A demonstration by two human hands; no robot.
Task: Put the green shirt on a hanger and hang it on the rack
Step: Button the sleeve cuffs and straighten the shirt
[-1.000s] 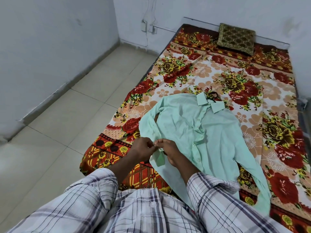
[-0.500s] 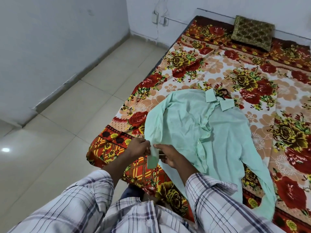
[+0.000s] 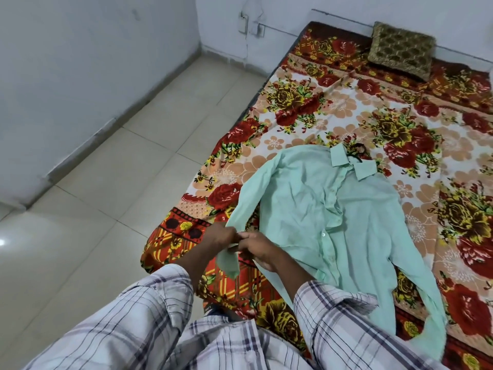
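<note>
Item under task: green shirt (image 3: pixel 333 214), lying front-up and spread on the floral bedsheet (image 3: pixel 306 108), collar towards the far wall, placket partly open and rumpled.
Hanger: a dark curved piece (image 3: pixel 358 153) shows at the collar; probably the hanger's hook, but this cannot be confirmed.
Rack: not in view.
Left hand: left hand (image 3: pixel 220 236), fingers curled, pinching the cuff (image 3: pixel 228 260) of the near sleeve at the bed's edge.
Right hand: right hand (image 3: pixel 258 249), fingertips closed on the same cuff, touching the left hand.
Step in hand (judged): working the cuff, probably its button; the fingers hide the button itself.
Method advised: hold the cuff flat between both thumbs. Keep the two cloth edges lined up. Do not pull the sleeve towards the floor, as this would drag the shirt body off the sheet.
Far sleeve: far sleeve (image 3: pixel 426 311) trails to the near right, its cuff hanging over the bed's edge; likely needs the same attention.
Risk: tugging may shift the collar off whatever sits inside it.
Other: patterned cushion (image 3: pixel 401 50) at the head of the bed, well apart from the work.
</note>
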